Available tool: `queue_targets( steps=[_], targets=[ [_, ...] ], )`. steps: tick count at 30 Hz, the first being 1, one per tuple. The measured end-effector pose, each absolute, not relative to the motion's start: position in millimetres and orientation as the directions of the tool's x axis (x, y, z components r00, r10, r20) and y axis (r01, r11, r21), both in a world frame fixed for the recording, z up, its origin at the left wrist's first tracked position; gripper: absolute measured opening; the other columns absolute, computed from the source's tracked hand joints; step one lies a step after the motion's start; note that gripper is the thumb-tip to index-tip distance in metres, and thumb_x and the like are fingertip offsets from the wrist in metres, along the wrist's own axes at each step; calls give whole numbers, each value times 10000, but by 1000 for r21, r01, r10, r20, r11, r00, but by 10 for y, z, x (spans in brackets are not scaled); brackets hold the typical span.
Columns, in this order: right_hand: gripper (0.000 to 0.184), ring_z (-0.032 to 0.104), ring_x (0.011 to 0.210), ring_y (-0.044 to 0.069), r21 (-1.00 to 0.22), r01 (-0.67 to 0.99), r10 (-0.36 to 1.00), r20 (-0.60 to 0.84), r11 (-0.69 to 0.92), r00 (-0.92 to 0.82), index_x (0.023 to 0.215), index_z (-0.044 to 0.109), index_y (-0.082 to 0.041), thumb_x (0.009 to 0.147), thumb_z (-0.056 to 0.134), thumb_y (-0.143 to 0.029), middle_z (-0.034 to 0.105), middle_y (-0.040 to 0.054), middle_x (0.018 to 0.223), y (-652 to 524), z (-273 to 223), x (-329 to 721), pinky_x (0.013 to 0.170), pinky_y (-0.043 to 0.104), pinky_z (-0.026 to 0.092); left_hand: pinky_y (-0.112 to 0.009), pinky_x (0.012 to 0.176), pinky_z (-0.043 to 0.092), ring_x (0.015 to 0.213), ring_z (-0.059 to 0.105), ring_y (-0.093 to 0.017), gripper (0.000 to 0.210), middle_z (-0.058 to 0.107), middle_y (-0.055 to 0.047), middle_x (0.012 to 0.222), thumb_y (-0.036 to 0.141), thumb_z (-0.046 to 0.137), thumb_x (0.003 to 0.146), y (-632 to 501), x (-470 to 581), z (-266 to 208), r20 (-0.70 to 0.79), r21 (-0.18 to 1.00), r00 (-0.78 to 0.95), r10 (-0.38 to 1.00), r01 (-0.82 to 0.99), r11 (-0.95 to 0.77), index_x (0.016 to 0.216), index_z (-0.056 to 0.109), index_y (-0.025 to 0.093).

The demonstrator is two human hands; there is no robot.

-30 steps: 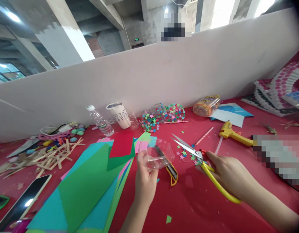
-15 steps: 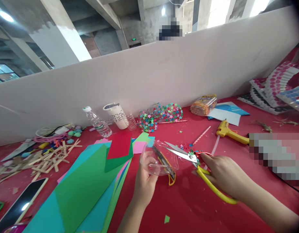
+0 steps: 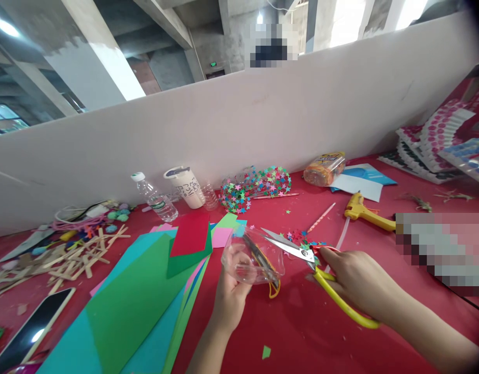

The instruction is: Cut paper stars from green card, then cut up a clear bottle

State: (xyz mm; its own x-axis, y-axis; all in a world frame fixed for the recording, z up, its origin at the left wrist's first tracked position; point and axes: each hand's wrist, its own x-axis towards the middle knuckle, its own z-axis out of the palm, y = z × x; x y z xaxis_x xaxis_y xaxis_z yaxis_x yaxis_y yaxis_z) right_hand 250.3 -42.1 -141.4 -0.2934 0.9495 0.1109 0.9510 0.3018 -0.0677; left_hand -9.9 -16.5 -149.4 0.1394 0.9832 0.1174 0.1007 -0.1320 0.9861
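Note:
My left hand [image 3: 230, 298] is closed around a clear plastic piece [image 3: 276, 264], rounded and open like part of a cut bottle; some fingers show through it. A utility knife [image 3: 275, 290] with yellow edges appears behind the plastic, its lower end sticking out below. In my right hand [image 3: 361, 278] is a pair of scissors [image 3: 308, 255] with yellow handles. The blades are slightly apart and point left, their tips at the upper edge of the plastic; I cannot tell whether they touch it.
Coloured paper sheets [image 3: 134, 301] lie to the left, near craft sticks [image 3: 89, 252] and a phone [image 3: 40, 327]. Behind stand a water bottle [image 3: 157, 200], a white cup [image 3: 187, 189] and a star-covered bottle [image 3: 258, 187]. A yellow glue gun [image 3: 366, 213] lies to the right.
The whole view has shifted very slightly. Both hands keep their holds, and the plastic piece and scissors stay in nearly the same position to each other.

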Motion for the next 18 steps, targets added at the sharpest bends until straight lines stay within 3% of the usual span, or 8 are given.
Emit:
queue_targets(
  steps=[18],
  targets=[
    [256,646,472,259,5,950,941,140,311,-309,758,512,-204,910,478,-407,653,47,544,-429,-1416,2519,452,269,118,-276,733,408,777,500,-147,306,508,26,792,284,565,859,-142,-152,-1424,114,983,209,971,118,-141,1122,413,252]
  ],
)
